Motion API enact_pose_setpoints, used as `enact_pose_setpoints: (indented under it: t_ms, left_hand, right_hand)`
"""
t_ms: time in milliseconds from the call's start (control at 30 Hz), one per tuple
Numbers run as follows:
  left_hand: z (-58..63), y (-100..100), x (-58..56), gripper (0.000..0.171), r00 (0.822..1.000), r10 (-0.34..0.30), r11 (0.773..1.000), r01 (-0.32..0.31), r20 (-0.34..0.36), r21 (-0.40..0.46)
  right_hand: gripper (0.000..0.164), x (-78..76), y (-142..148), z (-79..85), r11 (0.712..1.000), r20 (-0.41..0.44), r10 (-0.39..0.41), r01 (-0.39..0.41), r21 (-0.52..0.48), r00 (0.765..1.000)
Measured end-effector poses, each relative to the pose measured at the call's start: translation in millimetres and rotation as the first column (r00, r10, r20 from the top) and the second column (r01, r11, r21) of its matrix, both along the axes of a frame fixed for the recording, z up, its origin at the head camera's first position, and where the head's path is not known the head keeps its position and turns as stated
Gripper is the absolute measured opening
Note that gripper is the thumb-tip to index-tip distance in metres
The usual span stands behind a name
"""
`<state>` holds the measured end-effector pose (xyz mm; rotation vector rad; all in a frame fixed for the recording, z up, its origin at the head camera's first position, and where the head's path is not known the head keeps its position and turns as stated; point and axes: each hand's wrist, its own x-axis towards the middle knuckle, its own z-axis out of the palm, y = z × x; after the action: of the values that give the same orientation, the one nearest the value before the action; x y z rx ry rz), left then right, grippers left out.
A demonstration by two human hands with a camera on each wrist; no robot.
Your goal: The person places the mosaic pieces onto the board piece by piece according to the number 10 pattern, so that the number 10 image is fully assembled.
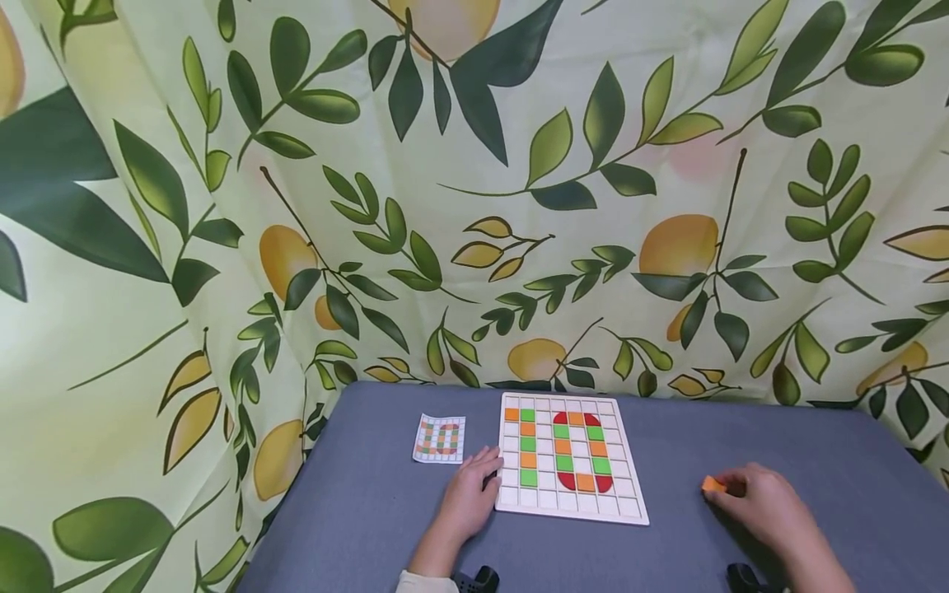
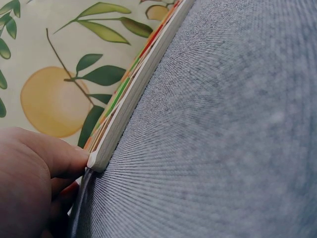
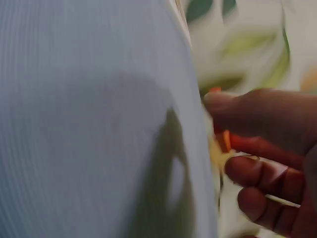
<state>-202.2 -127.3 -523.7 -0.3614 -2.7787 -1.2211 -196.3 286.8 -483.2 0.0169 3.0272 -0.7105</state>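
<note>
A white grid board (image 1: 549, 500) lies on the table, with orange and green squares in a column at its left. On its right half, green and orange squares and red rounded corner pieces form a ring. My left hand (image 1: 469, 494) rests beside the board's left edge, its fingertips right at the rim; in the left wrist view the thumb (image 2: 69, 157) meets the edge. Off to the board's right, my right hand (image 1: 767, 501) pinches a small orange tile (image 1: 713, 484) between thumb and fingers. Most of that tile (image 3: 224, 141) is hidden by the thumb in the right wrist view.
A small paper card (image 1: 439, 439) printed with a similar coloured grid lies left of the board. The blue-grey cloth tabletop (image 1: 356, 494) meets a leaf-and-fruit patterned curtain (image 1: 474, 247) at the back and left. Dark wrist devices show at the bottom edge.
</note>
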Motion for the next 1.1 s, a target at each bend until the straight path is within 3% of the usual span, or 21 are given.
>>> enact_pose_setpoints:
  t_ms: [100, 300, 467, 667, 900, 1100]
  left_hand:
    - [-0.3, -0.2, -0.5, 0.031, 1.0, -0.005, 1.0, 0.005, 0.004, -0.001]
    - [-0.1, -1.5, -0.6, 0.032, 1.0, -0.008, 1.0, 0.008, 0.0, -0.006]
    - [0.9, -1.4, -0.7, 0.031, 1.0, -0.01, 1.0, 0.01, -0.007, -0.007]
    - [1.2, 0.8, 0.1, 0.031, 1.0, -0.018, 0.999, 0.018, -0.009, -0.028]
    - [0.2, 2.8, -1.1, 0.031, 1.0, -0.019, 1.0, 0.019, -0.025, -0.019]
    - [0.8, 0.0, -2.0, 0.031, 0.999, -0.02, 1.0, 0.02, -0.04, -0.014]
  right_hand:
    - [0.026, -2.4, -43.1, 1.8, 0.995, -0.153, 0.096, -0.097, 0.002, 0.983]
    - [0.018, -13.1, -126.7, 7.4, 0.973, -0.199, 0.227, -0.231, 0.004, 0.953]
    - [0.016, -24.2, -168.1, 4.4, 0.947, -0.201, 0.314, -0.321, -0.001, 0.928]
    - [0.014, -30.0, -191.2, -5.9, 0.918, -0.197, 0.39, -0.397, 0.003, 0.899]
    - [0.013, -31.0, -198.3, -9.4, 0.924, -0.16, 0.376, -0.383, -0.013, 0.913]
    - [0.015, -33.9, -200.5, -10.0, 0.923, -0.17, 0.381, -0.384, 0.017, 0.909]
